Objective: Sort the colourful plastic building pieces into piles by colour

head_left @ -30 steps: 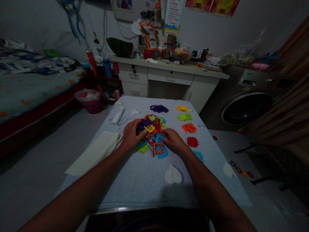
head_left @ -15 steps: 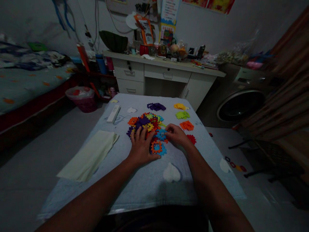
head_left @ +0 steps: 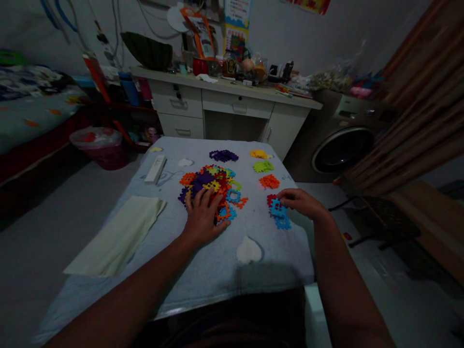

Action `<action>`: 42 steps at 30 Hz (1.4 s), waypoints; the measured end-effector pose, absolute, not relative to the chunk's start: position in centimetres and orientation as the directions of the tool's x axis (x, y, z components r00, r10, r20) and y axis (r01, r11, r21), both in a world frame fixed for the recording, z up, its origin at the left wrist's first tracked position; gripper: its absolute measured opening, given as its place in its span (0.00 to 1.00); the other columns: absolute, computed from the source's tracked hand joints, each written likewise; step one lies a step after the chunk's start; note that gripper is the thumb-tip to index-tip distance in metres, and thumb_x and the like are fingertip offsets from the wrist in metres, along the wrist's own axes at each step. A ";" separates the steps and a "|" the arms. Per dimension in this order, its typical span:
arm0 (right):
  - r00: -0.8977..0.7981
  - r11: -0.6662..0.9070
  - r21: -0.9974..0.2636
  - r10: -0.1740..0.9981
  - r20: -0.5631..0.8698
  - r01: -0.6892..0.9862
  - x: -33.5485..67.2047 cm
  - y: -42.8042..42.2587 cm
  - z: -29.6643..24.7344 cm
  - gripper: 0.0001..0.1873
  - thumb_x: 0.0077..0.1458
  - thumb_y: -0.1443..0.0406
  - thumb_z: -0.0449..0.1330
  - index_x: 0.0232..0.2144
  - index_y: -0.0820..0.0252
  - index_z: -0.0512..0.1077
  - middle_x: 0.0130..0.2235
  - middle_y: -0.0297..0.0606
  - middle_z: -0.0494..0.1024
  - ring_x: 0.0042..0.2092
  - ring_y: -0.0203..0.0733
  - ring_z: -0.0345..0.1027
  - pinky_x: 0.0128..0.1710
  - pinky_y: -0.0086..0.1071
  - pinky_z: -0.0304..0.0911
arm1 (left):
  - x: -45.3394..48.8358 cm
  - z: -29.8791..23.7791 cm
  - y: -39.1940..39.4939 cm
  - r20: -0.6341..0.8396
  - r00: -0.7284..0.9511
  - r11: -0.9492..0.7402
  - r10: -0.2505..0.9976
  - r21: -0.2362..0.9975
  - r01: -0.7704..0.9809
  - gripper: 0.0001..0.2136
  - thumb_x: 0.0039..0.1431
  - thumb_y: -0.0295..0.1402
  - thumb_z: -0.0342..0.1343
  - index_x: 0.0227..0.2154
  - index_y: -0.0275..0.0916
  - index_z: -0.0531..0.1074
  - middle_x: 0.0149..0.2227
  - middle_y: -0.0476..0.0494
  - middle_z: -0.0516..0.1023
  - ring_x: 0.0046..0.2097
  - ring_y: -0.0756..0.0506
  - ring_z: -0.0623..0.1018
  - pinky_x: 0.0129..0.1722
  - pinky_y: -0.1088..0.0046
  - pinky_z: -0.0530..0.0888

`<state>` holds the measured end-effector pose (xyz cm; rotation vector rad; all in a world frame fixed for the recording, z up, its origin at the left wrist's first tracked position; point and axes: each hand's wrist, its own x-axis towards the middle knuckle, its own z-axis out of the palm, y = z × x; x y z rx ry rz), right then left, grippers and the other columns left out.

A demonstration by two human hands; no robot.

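Observation:
A mixed heap of toothed plastic building pieces (head_left: 203,180) lies mid-table in several colours. My left hand (head_left: 203,217) rests on its near edge, fingers spread and open. Beside that hand are an orange square piece and a blue one (head_left: 232,212). At the right, my right hand (head_left: 302,202) pinches a blue square building piece (head_left: 277,208) between thumb and fingers. That piece is held over another blue piece (head_left: 282,223) and partly covers a red pile (head_left: 270,198). Farther back stand orange (head_left: 268,181), green (head_left: 263,166), yellow (head_left: 258,153) and purple (head_left: 224,155) piles.
A cloth-covered table (head_left: 217,263) carries a folded pale cloth (head_left: 116,237) and a white box-like bar (head_left: 155,169) on the left. Behind it is a cluttered desk (head_left: 232,89). A washing machine (head_left: 337,140) and a chair (head_left: 384,217) are to the right, a pink bin (head_left: 101,147) left.
My right hand has moved right from the heap to the red pile, carrying a blue piece. My left hand stays on the heap. The whole view has shifted slightly.

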<state>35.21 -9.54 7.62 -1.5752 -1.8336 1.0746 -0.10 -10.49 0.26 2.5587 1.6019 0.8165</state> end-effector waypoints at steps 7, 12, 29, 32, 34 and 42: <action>-0.195 0.030 -0.708 0.969 -0.153 0.705 37.1 -12.7 5.9 0.10 0.51 0.64 0.59 0.36 0.60 0.75 0.34 0.36 0.75 0.35 0.39 0.67 0.37 0.33 0.64 | -0.9 0.5 -9.9 0.494 0.318 -0.516 0.809 0.339 0.786 0.28 0.55 0.51 0.57 0.57 0.47 0.66 0.63 0.36 0.63 0.66 0.30 0.58 0.65 0.40 0.46; -0.132 0.104 -0.508 0.991 -0.018 0.855 36.1 -14.4 5.1 0.18 0.49 0.61 0.64 0.43 0.58 0.73 0.46 0.42 0.73 0.48 0.46 0.66 0.51 0.39 0.62 | -2.6 1.8 -9.2 0.554 0.208 -0.486 0.806 0.418 0.768 0.22 0.59 0.48 0.53 0.54 0.45 0.68 0.61 0.38 0.66 0.64 0.33 0.62 0.65 0.44 0.49; -0.189 0.126 -0.388 0.973 -0.130 0.913 35.3 -14.9 5.9 0.32 0.43 0.62 0.69 0.53 0.54 0.70 0.53 0.44 0.68 0.55 0.51 0.61 0.58 0.43 0.57 | -5.0 2.0 -7.8 0.584 -0.019 -0.405 0.812 0.586 0.702 0.18 0.62 0.46 0.51 0.51 0.46 0.67 0.56 0.41 0.70 0.60 0.38 0.67 0.61 0.54 0.62; -0.140 0.117 -0.370 0.989 -0.035 0.922 35.1 -13.4 6.4 0.26 0.49 0.57 0.67 0.50 0.56 0.71 0.51 0.45 0.70 0.54 0.51 0.64 0.56 0.43 0.59 | -5.1 1.8 -7.6 0.582 -0.037 -0.397 0.812 0.598 0.697 0.19 0.62 0.46 0.50 0.51 0.44 0.68 0.56 0.40 0.70 0.60 0.37 0.67 0.61 0.54 0.62; -0.058 0.059 -0.343 0.998 0.013 0.937 34.5 -12.0 6.1 0.27 0.50 0.55 0.66 0.51 0.59 0.71 0.49 0.47 0.72 0.51 0.51 0.66 0.53 0.42 0.60 | -5.2 1.6 -7.4 0.572 -0.049 -0.384 0.819 0.608 0.695 0.19 0.61 0.45 0.50 0.52 0.43 0.68 0.56 0.39 0.70 0.59 0.37 0.67 0.61 0.53 0.61; 0.013 0.003 -0.265 0.998 0.060 0.964 32.9 -8.9 3.2 0.27 0.49 0.56 0.67 0.50 0.60 0.72 0.44 0.46 0.73 0.45 0.48 0.67 0.48 0.38 0.61 | -5.5 0.8 -6.9 0.490 -0.113 -0.276 0.864 0.650 0.708 0.19 0.61 0.44 0.50 0.52 0.42 0.67 0.57 0.37 0.67 0.61 0.35 0.65 0.62 0.50 0.60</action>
